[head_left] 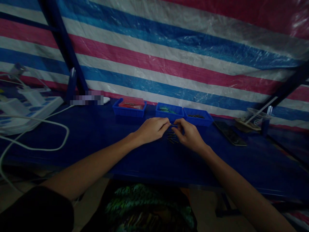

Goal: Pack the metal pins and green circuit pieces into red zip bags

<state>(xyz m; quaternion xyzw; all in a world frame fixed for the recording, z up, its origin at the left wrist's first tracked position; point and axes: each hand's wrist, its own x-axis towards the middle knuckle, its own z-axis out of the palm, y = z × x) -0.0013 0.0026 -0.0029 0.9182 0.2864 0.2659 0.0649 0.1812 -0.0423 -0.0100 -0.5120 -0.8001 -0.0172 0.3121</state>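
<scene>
Both hands (172,130) — one thin piece (173,125)

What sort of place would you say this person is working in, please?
Probably a makeshift assembly or sorting bench. A striped tarpaulin serves as the wall, three small blue trays of parts line the blue table, and both hands, left hand and right hand, pinch a small piece.

Dark blue table (101,141) is stretching across the middle of the frame. Three blue trays (129,111) (169,112) (198,117) are sitting along its far edge, a phone (230,132) is lying center right, a plastic cup (257,119) further right, and a white power strip (26,109) with its cable (55,138) is sprawling at the left. Small dark pins (172,138) are lying mid-table.
</scene>
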